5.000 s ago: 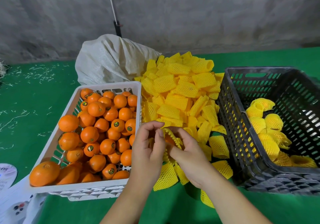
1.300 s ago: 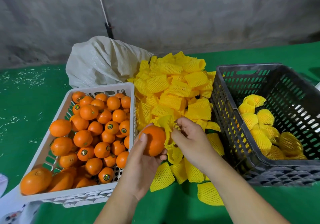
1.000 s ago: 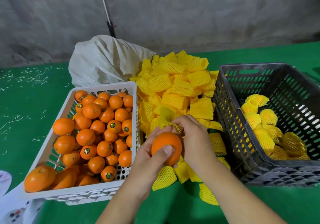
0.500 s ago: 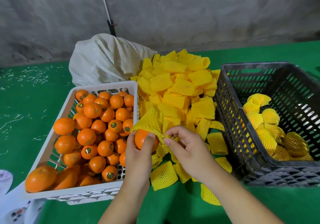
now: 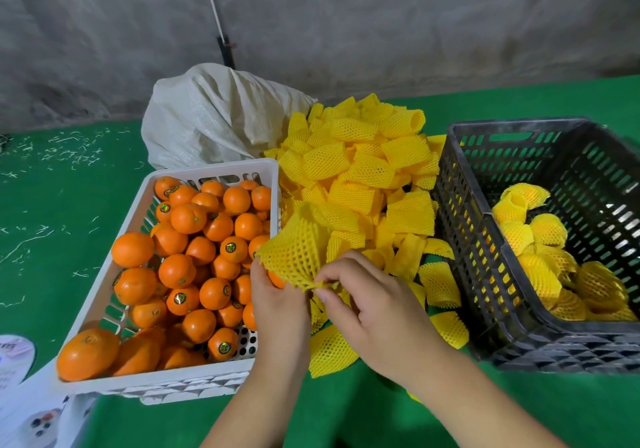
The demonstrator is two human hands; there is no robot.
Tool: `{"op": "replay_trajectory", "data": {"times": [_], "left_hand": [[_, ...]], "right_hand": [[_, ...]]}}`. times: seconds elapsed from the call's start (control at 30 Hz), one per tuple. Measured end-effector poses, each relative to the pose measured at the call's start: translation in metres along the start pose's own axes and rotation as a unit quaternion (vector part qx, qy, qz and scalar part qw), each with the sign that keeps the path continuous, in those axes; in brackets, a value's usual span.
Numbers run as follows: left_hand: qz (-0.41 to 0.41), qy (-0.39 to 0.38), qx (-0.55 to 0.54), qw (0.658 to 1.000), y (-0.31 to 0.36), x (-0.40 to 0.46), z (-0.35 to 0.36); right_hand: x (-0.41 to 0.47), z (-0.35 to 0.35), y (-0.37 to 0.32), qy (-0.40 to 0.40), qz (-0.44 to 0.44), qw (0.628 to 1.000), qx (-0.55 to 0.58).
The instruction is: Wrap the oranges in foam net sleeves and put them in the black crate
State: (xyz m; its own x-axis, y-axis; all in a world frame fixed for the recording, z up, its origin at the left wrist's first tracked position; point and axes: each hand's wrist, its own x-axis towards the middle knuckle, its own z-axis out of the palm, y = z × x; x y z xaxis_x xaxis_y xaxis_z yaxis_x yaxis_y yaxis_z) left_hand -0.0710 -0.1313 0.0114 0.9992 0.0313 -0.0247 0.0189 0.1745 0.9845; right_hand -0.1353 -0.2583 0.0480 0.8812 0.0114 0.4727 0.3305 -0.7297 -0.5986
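Observation:
My left hand (image 5: 277, 304) grips an orange (image 5: 276, 278), of which only a small patch shows, under a stretched yellow foam net sleeve (image 5: 298, 250). My right hand (image 5: 374, 304) pinches the sleeve's lower edge next to it. Both hands hover between the white basket (image 5: 207, 172) full of bare oranges (image 5: 176, 271) on the left and the pile of loose yellow sleeves (image 5: 360, 177) in the middle. The black crate (image 5: 485, 132) on the right holds several wrapped oranges (image 5: 540, 257).
A white woven sack (image 5: 221, 115) lies behind the basket and the pile. Everything stands on a green cloth (image 5: 62, 198) strewn with pale shreds, against a grey wall. Printed white paper (image 5: 17, 361) sits at the lower left corner.
The left hand brought a bare orange from the middle toward the basket edge. The right hand picked a sleeve and pulled it over the orange, which is now almost covered.

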Motion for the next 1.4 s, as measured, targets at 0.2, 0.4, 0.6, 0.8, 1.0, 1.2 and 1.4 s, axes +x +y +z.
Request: {"op": "replay_trajectory", "data": {"times": [0.2,0.4,0.6,0.8,1.0,1.2,1.4], "left_hand": [[-0.063,-0.041,-0.060,0.995,-0.010,-0.007,0.002],[-0.136,-0.097,-0.103,0.981,-0.012,-0.012,0.003],[-0.179,-0.050,-0.082,0.979,-0.010,-0.008,0.003],[0.005,-0.087,0.056,0.995,-0.002,-0.005,-0.007],[0.155,-0.101,0.128,0.974,0.001,-0.022,-0.001],[0.235,-0.080,0.166,0.954,0.002,-0.028,0.002],[0.243,-0.034,0.135,0.960,0.009,-0.022,0.000]], "right_hand": [[-0.006,0.009,0.013,0.018,-0.023,0.993,-0.114],[-0.015,0.029,0.026,0.013,0.058,0.994,-0.087],[-0.010,0.021,0.031,0.067,0.138,0.986,0.073],[-0.005,0.015,0.036,0.091,0.242,0.923,0.286],[0.002,0.021,0.030,0.206,0.276,0.859,0.380],[0.000,0.025,0.028,0.166,0.306,0.849,0.397],[-0.002,0.019,0.024,0.099,0.228,0.935,0.253]]}}
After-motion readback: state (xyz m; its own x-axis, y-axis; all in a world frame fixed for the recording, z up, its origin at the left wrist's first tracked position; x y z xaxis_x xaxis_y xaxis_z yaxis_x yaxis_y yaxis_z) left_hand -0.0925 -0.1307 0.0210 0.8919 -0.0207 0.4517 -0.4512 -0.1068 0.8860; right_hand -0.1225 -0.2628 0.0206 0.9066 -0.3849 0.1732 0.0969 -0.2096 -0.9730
